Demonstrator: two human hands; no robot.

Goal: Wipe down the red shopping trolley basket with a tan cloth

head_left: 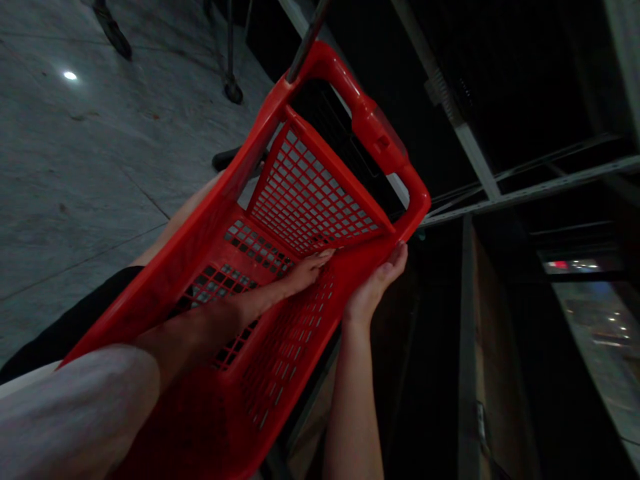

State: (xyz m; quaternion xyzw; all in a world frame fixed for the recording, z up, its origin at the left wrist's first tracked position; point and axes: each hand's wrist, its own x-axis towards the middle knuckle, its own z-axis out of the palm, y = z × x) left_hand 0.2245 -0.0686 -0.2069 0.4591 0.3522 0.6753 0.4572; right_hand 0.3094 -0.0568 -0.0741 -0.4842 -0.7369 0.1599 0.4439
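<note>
A large red plastic shopping basket (193,260) lies tilted across the middle of the head view, its long side running from lower left to upper right. My left arm reaches down inside it. There my left hand (305,273), fingers stretched out, rests by the inner side wall near the foot of a red mesh panel (315,193). On the outside, my right hand (373,287) grips the basket's right rim, with the thumb over the edge and the other fingers mostly hidden. A thick red handle (383,137) arches past the panel.
A metal bar (307,43) meets the basket's top corner. Wheeled legs (233,87) stand on the grey floor (75,160) at upper left. A dark metal frame (480,160) and an upright board (500,353) fill the right side. The scene is dim.
</note>
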